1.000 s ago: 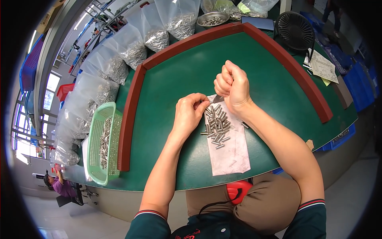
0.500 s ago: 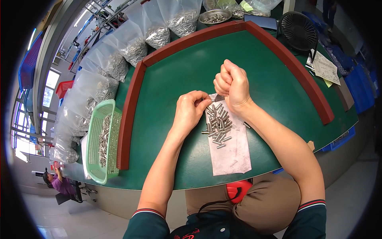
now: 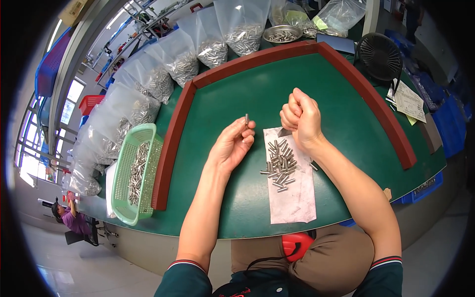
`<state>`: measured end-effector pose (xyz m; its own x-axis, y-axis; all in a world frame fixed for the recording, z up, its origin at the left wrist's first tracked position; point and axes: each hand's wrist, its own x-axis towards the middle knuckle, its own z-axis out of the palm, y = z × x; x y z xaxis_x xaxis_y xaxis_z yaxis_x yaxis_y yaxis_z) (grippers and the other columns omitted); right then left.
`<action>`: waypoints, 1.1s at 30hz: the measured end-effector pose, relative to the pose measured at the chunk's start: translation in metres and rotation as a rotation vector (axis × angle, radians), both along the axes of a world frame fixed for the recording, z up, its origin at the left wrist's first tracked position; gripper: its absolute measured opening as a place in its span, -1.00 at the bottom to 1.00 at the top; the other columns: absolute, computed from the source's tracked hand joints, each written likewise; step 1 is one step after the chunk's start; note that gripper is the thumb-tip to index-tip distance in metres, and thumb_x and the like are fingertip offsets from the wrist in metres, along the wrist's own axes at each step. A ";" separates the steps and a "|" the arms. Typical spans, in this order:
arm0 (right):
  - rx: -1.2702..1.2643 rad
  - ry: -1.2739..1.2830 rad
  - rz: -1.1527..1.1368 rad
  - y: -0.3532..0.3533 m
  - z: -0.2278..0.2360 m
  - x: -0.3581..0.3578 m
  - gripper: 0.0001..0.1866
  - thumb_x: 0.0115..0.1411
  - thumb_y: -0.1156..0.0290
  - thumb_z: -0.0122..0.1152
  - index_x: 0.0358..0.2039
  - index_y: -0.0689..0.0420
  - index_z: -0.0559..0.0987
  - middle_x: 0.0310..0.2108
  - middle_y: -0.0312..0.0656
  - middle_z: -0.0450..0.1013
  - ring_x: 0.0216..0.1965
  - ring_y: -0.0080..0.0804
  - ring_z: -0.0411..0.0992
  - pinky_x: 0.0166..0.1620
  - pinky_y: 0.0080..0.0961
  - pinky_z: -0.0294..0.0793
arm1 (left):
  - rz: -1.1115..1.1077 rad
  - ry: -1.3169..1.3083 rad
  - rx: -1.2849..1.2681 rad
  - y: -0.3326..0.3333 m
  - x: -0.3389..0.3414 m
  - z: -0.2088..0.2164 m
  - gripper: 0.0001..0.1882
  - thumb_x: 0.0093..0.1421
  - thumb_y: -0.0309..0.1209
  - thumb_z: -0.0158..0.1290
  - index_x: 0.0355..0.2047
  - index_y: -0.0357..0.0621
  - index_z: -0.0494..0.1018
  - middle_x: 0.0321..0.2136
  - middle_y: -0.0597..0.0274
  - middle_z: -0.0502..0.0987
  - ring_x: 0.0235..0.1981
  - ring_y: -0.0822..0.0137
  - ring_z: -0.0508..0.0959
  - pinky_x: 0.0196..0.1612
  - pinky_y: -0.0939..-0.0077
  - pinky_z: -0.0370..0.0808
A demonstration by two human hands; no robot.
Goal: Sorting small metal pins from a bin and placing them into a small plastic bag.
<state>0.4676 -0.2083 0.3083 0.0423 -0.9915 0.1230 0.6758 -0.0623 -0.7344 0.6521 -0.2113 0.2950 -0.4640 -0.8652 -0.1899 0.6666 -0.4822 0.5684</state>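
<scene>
Between the thumb and fingertips of my left hand (image 3: 232,143) a small cylindrical metal pin (image 3: 247,119) stands upright, raised above the green table. My right hand (image 3: 303,119) is closed in a fist round a tool whose flat, dark metal tip (image 3: 283,132) pokes out below the fingers; its handle is hidden. That tip hangs over the upper end of a stained whitish cloth (image 3: 292,208). On the cloth lies a loose heap of similar metal pins (image 3: 281,163). One separate pin (image 3: 313,167) rests by the cloth's right edge, under my right wrist.
Dark red rails (image 3: 170,143) border the green tabletop (image 3: 237,84). Left of them stands a light green basket (image 3: 154,163) holding pins. Clear bags of pins (image 3: 183,67) line the far left, with a metal bowl (image 3: 282,33) behind. A black fan (image 3: 380,57) and papers (image 3: 408,101) sit at right.
My left hand has drawn back left from the tool's tip and turned, lifting the pin upright. My right hand keeps its closed grip. The whole view has shifted slightly.
</scene>
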 end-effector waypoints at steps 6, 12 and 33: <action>0.012 -0.001 0.006 -0.001 -0.002 0.000 -0.55 0.24 0.22 -0.28 -0.80 -0.02 0.04 -0.89 -0.42 -0.10 -0.82 -0.64 -0.21 -0.73 -0.60 -0.21 | -0.004 -0.093 -0.046 0.001 -0.001 -0.001 -0.77 0.16 -0.50 -0.05 -0.17 -0.32 0.31 -0.46 0.23 0.37 -0.55 0.57 0.25 -0.53 0.80 0.27; 0.026 -0.050 0.007 -0.002 -0.002 -0.001 -0.55 0.23 0.22 -0.26 -0.80 0.00 0.05 -0.90 -0.42 -0.08 -0.84 -0.66 -0.20 -0.75 -0.62 -0.22 | -0.014 -0.143 -0.076 0.000 0.000 -0.001 -0.75 0.17 -0.46 -0.05 -0.16 -0.34 0.31 -0.45 0.24 0.39 -0.55 0.58 0.28 -0.52 0.80 0.31; 0.040 -0.060 -0.005 -0.002 -0.003 -0.002 -0.56 0.23 0.23 -0.26 -0.79 0.01 0.07 -0.89 -0.43 -0.09 -0.83 -0.65 -0.20 -0.74 -0.62 -0.22 | 0.035 -0.167 0.056 0.001 0.000 0.001 -0.85 0.22 -0.42 -0.13 -0.29 -0.27 0.31 -0.37 0.09 0.47 -0.49 0.42 0.44 -0.46 0.67 0.45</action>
<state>0.4658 -0.2106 0.3053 0.0310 -0.9959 0.0855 0.7188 -0.0372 -0.6942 0.6519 -0.2103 0.2961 -0.3914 -0.8664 -0.3102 0.5826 -0.4942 0.6452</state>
